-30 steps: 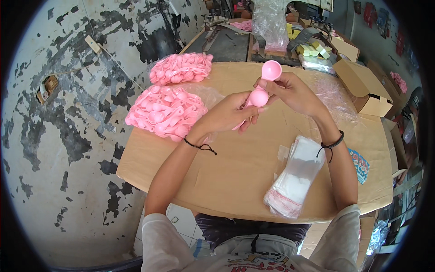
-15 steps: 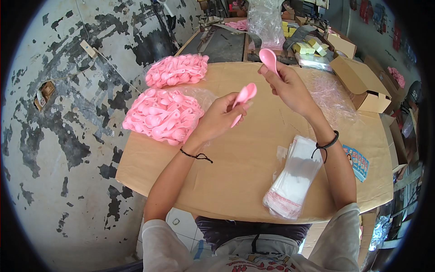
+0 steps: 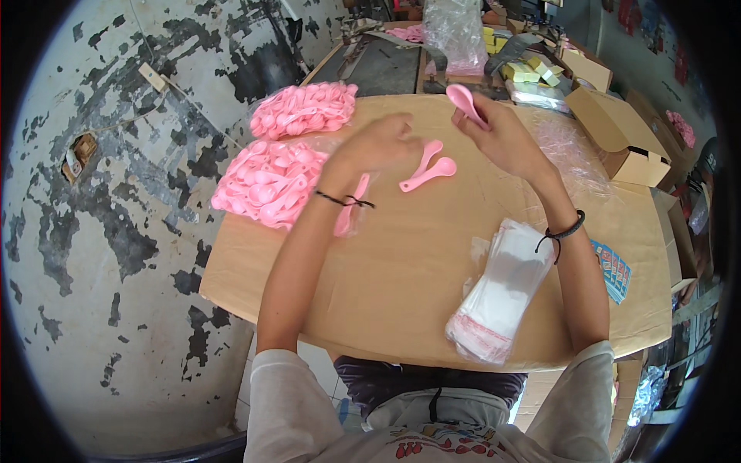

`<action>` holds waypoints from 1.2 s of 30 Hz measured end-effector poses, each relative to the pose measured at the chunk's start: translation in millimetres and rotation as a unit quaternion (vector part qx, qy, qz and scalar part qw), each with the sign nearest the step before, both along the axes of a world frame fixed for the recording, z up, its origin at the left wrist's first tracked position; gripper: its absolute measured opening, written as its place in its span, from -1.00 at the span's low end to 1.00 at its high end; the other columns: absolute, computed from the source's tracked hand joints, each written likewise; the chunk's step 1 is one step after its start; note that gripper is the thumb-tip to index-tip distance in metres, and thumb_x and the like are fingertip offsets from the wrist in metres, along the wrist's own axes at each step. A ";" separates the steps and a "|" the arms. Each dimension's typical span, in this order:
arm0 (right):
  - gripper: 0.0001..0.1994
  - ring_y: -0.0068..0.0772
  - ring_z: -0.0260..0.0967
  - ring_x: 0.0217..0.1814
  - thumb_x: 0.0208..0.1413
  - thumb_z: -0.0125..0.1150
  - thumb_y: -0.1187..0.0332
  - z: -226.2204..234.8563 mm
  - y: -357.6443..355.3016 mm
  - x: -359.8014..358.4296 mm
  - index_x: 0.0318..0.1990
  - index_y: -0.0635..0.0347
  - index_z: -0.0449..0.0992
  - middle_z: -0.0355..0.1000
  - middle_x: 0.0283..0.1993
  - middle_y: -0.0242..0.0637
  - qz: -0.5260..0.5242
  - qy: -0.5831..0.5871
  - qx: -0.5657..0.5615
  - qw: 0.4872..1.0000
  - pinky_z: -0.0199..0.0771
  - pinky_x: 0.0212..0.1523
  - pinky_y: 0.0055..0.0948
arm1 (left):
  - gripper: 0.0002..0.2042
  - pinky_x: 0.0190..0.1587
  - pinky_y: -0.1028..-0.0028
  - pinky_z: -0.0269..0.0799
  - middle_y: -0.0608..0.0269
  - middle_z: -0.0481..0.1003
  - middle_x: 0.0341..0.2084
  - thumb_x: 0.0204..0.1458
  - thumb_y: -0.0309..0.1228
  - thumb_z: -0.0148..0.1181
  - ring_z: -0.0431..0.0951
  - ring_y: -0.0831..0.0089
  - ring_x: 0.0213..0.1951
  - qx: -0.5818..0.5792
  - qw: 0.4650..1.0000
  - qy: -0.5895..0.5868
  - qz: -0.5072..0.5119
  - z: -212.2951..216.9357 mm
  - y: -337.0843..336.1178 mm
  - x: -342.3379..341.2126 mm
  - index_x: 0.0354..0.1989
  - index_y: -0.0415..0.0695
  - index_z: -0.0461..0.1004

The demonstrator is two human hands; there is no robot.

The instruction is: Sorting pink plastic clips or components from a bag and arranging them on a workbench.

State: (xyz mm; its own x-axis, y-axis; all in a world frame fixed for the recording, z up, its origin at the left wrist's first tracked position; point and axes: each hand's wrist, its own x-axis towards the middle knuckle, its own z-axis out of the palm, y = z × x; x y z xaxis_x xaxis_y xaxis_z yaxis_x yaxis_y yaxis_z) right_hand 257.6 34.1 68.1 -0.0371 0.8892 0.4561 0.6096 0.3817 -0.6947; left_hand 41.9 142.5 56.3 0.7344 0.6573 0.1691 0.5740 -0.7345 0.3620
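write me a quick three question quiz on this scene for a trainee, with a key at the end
1. Which hand grips a pink spoon?
2. True or false: the stacked clear bags lie to the right of the blue cards.
3. How many loose spoons lie on the brown tabletop between the left hand and the right hand?

Key:
1. The right hand.
2. False; they lie to the left.
3. Two.

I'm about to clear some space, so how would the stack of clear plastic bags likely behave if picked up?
The stack of clear plastic bags will probably sag, since they look thin and translucent. They may slip apart, as they look glossy and lie with uneven edges.
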 end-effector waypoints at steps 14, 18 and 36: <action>-0.82 -0.14 0.45 -0.03 0.06 0.22 0.42 -62.2 48.7 -129.3 -0.18 0.15 0.62 0.53 -0.15 -0.27 0.227 -0.363 0.055 0.902 0.49 -0.04 -0.22 | -0.49 -0.04 0.27 0.48 -0.03 0.62 -0.19 0.05 0.06 0.24 0.61 0.07 -0.13 0.073 0.982 -0.101 0.139 -43.4 49.2 -160.2 -0.09 -0.17 0.63; -0.81 -0.15 0.44 -0.03 0.04 0.24 0.42 -30.2 32.0 -80.1 -0.17 0.13 0.62 0.55 -0.18 -0.31 0.140 -0.413 0.073 0.897 0.49 -0.03 -0.22 | -0.47 -0.02 0.26 0.48 -0.03 0.62 -0.18 0.05 0.08 0.24 0.61 0.07 -0.12 0.088 0.980 -0.087 0.156 -42.3 49.7 -168.0 -0.06 -0.16 0.62; -0.77 -0.04 0.47 0.01 -0.03 0.23 0.51 -61.9 50.2 -175.0 -0.16 0.21 0.61 0.53 -0.12 -0.09 0.283 -0.347 0.120 0.886 0.44 0.08 -0.14 | -0.48 0.36 -0.11 -0.01 0.14 0.59 -0.02 0.11 0.15 0.13 0.47 0.10 0.16 0.187 0.948 -0.104 0.237 -44.9 62.4 -207.5 -0.04 -0.04 0.63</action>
State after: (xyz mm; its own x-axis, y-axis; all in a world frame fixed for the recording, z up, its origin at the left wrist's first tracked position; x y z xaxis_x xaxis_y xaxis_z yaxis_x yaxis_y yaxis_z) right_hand 82.5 84.4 6.2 -0.7913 0.5192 0.3228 0.5223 0.8486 -0.0846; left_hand -165.6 204.9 11.4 0.2968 0.7706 0.5640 0.8164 -0.5111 0.2687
